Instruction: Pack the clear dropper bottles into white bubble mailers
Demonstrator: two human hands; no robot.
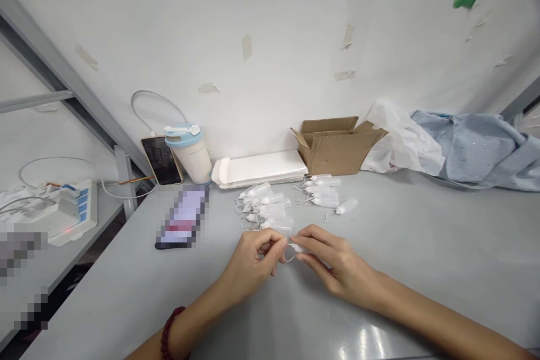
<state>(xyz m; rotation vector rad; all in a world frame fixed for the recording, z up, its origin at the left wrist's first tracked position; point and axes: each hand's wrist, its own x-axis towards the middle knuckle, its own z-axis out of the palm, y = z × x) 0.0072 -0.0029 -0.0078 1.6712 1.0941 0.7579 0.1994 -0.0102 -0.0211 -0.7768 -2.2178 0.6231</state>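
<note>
On the grey counter [430,247], near the front: one small translucent bottle [297,248] with white nozzle and thin looped tether, held just above the surface and partly hidden by fingers. Left hand [260,253], wearing a dark red beaded bracelet [169,333] at the wrist: thumb and forefinger pinched at the nozzle end, the exact grip too small to tell. Right hand [333,261]: fingers and thumb grasping the bottle's body. Just beyond, a heap of like bottles [274,211]; to its right, a smaller group [327,198] and a single bottle [348,206] lying apart. Behind: a stack of flat white packets [265,169]; an open brown cardboard box [341,154]; a white plastic bag [400,140], faint red print at its lower edge, unreadable; light blue fabric [476,149]. At left: a cream cup [193,158] with blue lid, one line of small blue lettering, illegible; a phone [162,161] leaning upright, cable attached; a second phone [184,215] lying flat, its screen pixelated.
</note>
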